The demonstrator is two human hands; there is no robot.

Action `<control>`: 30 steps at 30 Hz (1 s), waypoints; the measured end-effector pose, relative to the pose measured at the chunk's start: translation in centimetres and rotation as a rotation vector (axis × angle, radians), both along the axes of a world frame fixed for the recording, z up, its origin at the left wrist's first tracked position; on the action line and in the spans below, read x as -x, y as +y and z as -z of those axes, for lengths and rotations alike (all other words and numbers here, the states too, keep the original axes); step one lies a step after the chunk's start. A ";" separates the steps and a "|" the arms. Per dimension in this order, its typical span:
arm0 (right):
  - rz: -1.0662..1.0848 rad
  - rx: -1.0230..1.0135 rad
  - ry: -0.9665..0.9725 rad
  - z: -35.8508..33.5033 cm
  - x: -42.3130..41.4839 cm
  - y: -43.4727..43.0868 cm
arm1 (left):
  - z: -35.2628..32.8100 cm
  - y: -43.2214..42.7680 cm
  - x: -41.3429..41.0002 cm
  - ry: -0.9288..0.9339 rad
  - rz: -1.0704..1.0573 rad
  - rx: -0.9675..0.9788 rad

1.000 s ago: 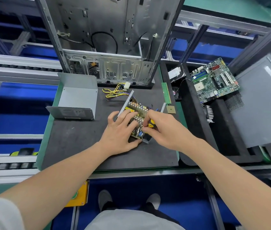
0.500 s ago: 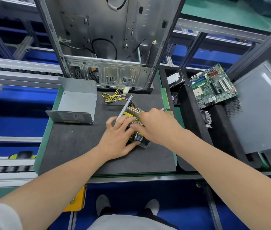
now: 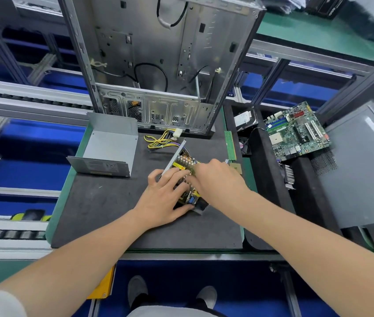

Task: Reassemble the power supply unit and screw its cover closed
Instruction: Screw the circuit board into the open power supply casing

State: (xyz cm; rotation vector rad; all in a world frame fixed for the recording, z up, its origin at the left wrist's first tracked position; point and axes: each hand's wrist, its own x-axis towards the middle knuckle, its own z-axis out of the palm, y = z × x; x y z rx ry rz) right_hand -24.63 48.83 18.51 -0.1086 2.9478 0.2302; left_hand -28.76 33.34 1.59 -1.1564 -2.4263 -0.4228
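Observation:
The opened power supply unit (image 3: 182, 162) lies at an angle on the dark mat (image 3: 112, 213), its circuit board and heat sinks showing. Its yellow and black cable bundle (image 3: 160, 139) trails toward the back. My left hand (image 3: 163, 202) grips the unit, with fingers spread over the board and the thumb along its near edge. My right hand (image 3: 218, 179) reaches over from the right, fingers curled down onto the heat sinks; what lies under them is hidden. The grey metal cover (image 3: 110, 147) stands apart to the left.
An empty computer case (image 3: 170, 65) stands upright at the back of the mat. A memory stick (image 3: 230, 145) and a small chip (image 3: 236, 167) lie at the mat's right edge. Further right are a hard drive (image 3: 245, 117), a motherboard (image 3: 295, 131) and a grey side panel (image 3: 364, 168).
My right hand has slid left and toward the back across the board, from its near right corner onto the heat sinks. My left hand stays on the unit.

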 end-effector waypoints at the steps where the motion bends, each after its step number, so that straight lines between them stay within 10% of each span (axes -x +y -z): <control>1: 0.043 0.005 -0.004 0.1 0.0 0.0 | 0.0 0.0 0.0 -0.004 0.000 0.001; 17: -0.783 -0.060 -0.212 -3.2 -0.3 2.9 | -0.3 0.9 -1.8 -0.075 -0.041 -0.124; 30: 0.124 0.176 -0.035 0.1 -0.4 0.7 | -1.1 0.9 -3.2 -0.145 -0.055 -0.252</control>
